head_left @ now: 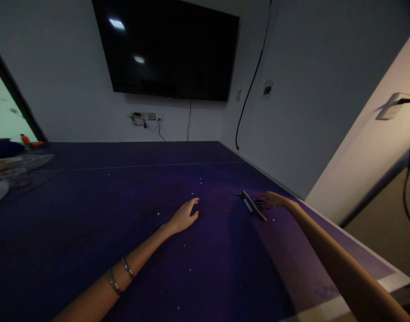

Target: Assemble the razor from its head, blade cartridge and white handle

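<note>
My left hand point(184, 217) hovers over or rests on the purple tabletop point(205, 255), thumb and fingers apart, holding nothing. Farther right, my right hand point(272, 200) is at a small dark object point(259, 203), its fingers curled against it; the kind of object is too small and dim to tell. Just left of those fingertips lies a slim stapler-like tool point(254, 205), with a long grey bar, a shorter pale bar beside it and a dark end pointing away from me. Whether the dark object is joined to this tool cannot be made out.
Small white scraps point(158, 213) are scattered over the tabletop. Clear plastic packaging point(20, 167) and an orange item point(30, 141) sit at the far left. A television point(171, 49) hangs on the wall behind, and a black cable point(250, 91) dangles near the right wall.
</note>
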### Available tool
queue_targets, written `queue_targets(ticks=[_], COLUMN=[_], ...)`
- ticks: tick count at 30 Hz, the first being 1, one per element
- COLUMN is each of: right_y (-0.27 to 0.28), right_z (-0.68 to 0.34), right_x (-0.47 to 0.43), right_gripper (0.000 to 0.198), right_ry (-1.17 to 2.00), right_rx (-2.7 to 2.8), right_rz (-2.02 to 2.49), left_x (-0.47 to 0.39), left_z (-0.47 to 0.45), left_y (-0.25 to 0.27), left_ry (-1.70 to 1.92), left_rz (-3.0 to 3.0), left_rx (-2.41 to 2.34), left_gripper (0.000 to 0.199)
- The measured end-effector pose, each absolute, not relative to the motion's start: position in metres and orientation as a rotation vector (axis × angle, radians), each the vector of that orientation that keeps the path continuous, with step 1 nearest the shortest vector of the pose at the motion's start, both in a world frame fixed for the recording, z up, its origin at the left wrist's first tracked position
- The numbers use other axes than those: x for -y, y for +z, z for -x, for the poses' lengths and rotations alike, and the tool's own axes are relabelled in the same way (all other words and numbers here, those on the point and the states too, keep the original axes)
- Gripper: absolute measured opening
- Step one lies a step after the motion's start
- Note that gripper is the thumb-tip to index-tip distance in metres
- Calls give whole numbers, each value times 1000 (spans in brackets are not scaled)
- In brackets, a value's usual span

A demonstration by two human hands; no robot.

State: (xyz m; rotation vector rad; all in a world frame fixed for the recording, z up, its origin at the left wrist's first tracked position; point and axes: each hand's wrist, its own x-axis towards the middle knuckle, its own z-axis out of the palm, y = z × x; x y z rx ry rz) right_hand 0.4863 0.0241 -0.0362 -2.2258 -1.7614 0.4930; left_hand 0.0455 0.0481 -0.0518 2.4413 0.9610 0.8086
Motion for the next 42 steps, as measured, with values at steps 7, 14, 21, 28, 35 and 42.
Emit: queue_targets(ticks=[7,14,21,28,35,42], right_y=[-30,-14,2,-24,-57,-95], right_z=[-483,-478,-431,-352,-313,-306], right_x=[-20,-22,-44,-63,-69,-61], right_gripper=[58,63,46,42,39,42], right_ry=[680,503,236,245,113,-42], right_rx=[1747,1814,2076,2242,2192,2092], right_rz=[2278,2294,2049,1618,1508,1592], left_x=[-48,-60,-85,-91,-84,-86], left_z=[-41,-14,48,109,140,140], left_y=[-53,-52,-63,-69,-71,-80], left_ry=[818,859,855,743,646,488], left_rz=[-2426,-2408,-2415,-2428,-2473,-2537], left_rx=[-971,-1110,-1451,-1771,-1908,-1996], left_gripper=[45,45,52,51,50,45])
